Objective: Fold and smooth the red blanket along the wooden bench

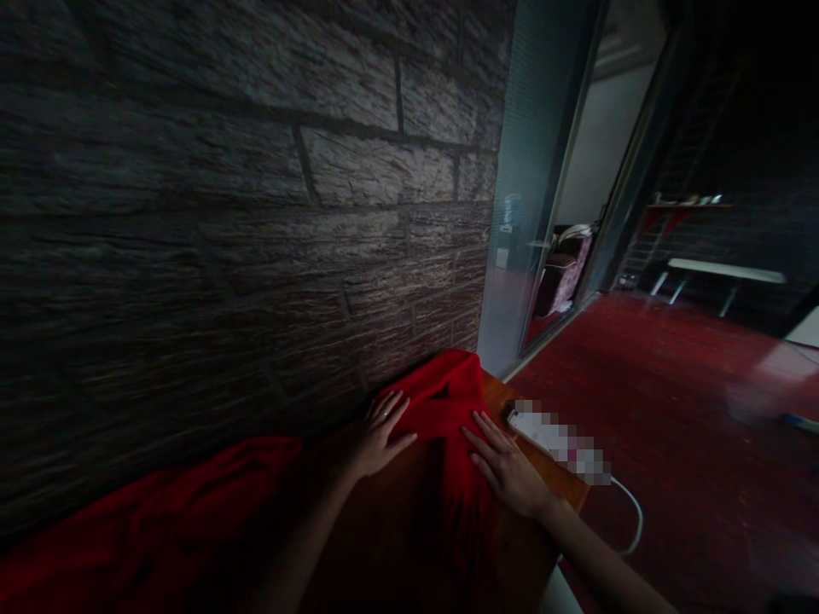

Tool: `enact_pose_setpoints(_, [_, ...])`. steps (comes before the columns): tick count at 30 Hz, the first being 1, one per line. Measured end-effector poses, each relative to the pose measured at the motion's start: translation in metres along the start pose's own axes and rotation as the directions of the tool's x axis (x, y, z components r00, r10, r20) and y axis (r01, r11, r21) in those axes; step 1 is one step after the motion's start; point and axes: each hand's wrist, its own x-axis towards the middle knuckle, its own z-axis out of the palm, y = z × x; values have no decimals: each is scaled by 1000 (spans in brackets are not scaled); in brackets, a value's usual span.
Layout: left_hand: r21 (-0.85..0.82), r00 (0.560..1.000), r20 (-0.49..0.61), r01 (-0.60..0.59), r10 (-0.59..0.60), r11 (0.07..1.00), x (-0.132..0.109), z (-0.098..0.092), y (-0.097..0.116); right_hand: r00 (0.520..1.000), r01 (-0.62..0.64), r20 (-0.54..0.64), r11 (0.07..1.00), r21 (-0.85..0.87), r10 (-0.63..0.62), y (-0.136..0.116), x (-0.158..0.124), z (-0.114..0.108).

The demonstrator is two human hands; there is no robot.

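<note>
A red fringed scarf (441, 414) lies folded over on the wooden table (397, 512), its far part beside the brick wall and its fringe toward me. My left hand (382, 433) rests at the scarf's left edge with fingers spread; a ring shows on one finger. On the scarf's right edge lies my right hand (505, 460), flat, its fingers stretched out. Neither hand grips the cloth. More red cloth (211, 495) lies bunched along the wall at the left, and whether it joins the scarf is hidden in shadow.
A phone (550, 435), partly pixelated, lies near the table's right edge with a white cable (640, 520) hanging off. The brick wall (287, 256) borders the table's left side. Beyond are a glass sliding door (531, 170), a red floor (671, 375) and a white bench (726, 271).
</note>
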Motion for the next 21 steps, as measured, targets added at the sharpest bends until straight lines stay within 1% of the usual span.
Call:
enact_pose_setpoints(2, [-98,996,-75,41,-49,994,0,2,-4,999,-27,-33,997,71,29,0,-2,-1])
enact_pose_setpoints(3, [-144,985,-137,83,-103,986,0,4,-6,995,-59,-70,992,110,67,0,-3,-1])
enact_pose_setpoints(4, [-185,961,-212,138,-176,973,0,5,-8,985,-104,-121,984,148,122,1,-4,-2])
enact_pose_setpoints(6, [-248,880,-345,249,-325,936,1,6,-11,946,-187,-227,960,207,233,5,-3,-5])
enact_pose_setpoints(7, [-271,837,-390,293,-383,917,1,6,-11,926,-209,-268,952,223,266,7,1,-7])
enact_pose_setpoints(8, [-286,805,-416,324,-422,902,2,6,-10,914,-217,-293,949,229,280,10,6,-10])
enact_pose_setpoints(9, [-292,791,-427,339,-439,894,2,5,-9,911,-214,-305,950,228,278,13,15,-13])
enact_pose_setpoints(11, [-285,793,-429,335,-432,898,4,4,-3,927,-186,-288,960,209,242,18,41,-21])
enact_pose_setpoints(13, [-255,816,-425,308,-393,916,4,5,3,950,-153,-246,973,170,192,21,75,-25])
enact_pose_setpoints(15, [-217,847,-406,277,-344,936,4,7,6,977,-111,-169,988,106,128,22,111,-24])
enact_pose_setpoints(18, [-178,889,-352,245,-294,953,2,12,5,999,-48,-12,999,12,48,24,153,-13])
enact_pose_setpoints(21, [-192,896,-336,238,-291,952,1,13,3,992,-16,125,999,-50,22,29,172,2])
